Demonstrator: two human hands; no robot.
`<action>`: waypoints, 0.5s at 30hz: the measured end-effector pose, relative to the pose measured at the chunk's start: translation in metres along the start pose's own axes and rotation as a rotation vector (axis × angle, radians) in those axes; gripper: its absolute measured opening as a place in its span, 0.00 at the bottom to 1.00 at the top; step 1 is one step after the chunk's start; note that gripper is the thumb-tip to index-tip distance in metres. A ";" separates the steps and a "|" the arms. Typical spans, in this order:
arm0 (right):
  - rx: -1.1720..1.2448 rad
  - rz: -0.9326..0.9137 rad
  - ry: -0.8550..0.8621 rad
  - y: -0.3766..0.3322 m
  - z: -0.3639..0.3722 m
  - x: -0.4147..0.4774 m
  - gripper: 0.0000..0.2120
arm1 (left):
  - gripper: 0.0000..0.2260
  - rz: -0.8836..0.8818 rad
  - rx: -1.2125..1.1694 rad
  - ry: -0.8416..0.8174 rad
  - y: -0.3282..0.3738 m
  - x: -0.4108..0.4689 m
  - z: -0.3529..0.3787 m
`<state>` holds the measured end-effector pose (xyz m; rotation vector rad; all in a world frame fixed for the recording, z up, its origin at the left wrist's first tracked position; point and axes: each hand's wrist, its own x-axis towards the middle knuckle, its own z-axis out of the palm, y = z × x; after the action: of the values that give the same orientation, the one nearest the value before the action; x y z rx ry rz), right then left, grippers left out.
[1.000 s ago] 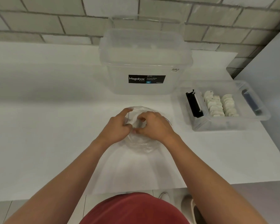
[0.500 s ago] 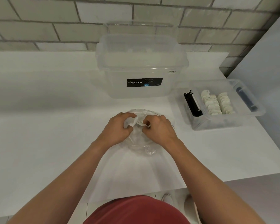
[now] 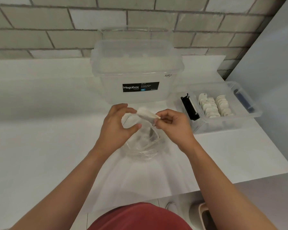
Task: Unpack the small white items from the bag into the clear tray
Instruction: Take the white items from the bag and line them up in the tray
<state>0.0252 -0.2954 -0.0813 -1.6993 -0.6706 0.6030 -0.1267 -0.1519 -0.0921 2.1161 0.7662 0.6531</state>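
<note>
The big clear storage box [image 3: 136,67] carries a black label [image 3: 140,87] on its front wall, with "Megabox" in large white letters and "STORAGE" in small ones beneath. To the right of that name, a small blue patch [image 3: 142,89] reads "12L", and the finer white lines above it are too small to read surely. A barcode sticker [image 3: 168,75] sits near the front's upper right corner, its digits unreadable.

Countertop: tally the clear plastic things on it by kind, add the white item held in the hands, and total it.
Lidded storage box: 1
Clear tray: 1
Plastic bag: 1
White item, pinched by the right hand: 1
Total: 4
</note>
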 end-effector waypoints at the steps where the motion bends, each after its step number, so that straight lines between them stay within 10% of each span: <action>1: 0.106 -0.013 0.013 -0.002 0.000 -0.002 0.07 | 0.20 -0.027 -0.137 0.039 0.010 -0.003 0.001; 8: 0.479 -0.012 0.048 -0.007 -0.002 -0.007 0.04 | 0.12 -0.274 -0.785 -0.291 0.060 -0.003 0.018; 15: 0.005 -0.126 0.010 -0.006 -0.042 -0.011 0.17 | 0.08 -0.260 -0.653 -0.173 0.074 0.002 0.035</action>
<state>0.0460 -0.3309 -0.0661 -1.6409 -0.7621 0.5073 -0.0799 -0.2056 -0.0522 1.4270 0.6109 0.4846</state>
